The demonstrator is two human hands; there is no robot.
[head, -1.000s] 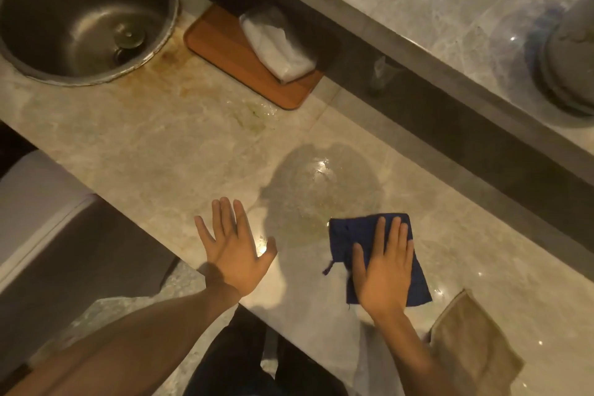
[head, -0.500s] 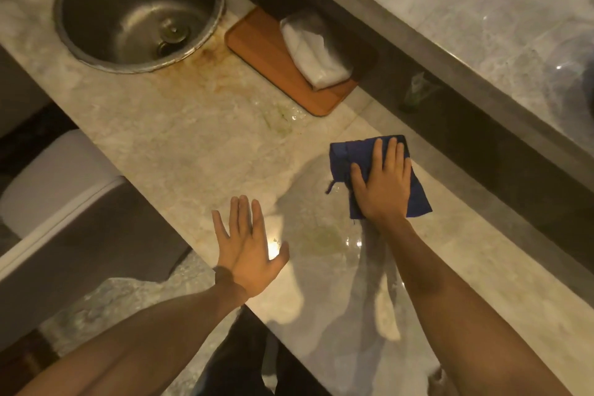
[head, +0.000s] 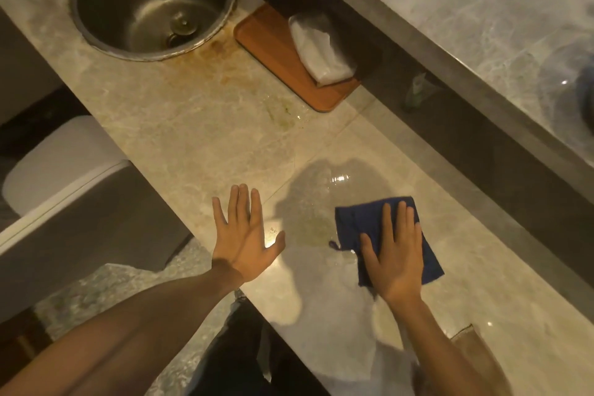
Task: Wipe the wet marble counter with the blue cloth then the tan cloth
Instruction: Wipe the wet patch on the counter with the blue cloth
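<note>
The blue cloth (head: 363, 219) lies flat on the beige marble counter (head: 193, 125), near its front edge. My right hand (head: 393, 254) presses down on the cloth with fingers spread. A wet patch (head: 315, 199) with a greenish smear spreads just left of the cloth. My left hand (head: 244, 235) rests flat and open on the counter's front edge, holding nothing. A corner of the tan cloth (head: 466, 336) peeks out at the lower right, beside my right forearm.
A round steel sink (head: 103, 32) sits at the back left. Behind it to the right lies a wooden board (head: 273, 51) with a white folded cloth (head: 321, 51). A raised marble ledge (head: 482, 26) runs along the back. A greenish stain (head: 283, 112) marks the counter near the board.
My right hand has dragged the blue cloth back toward me across the wet patch after pushing it away. My left hand stays planted on the counter edge.
</note>
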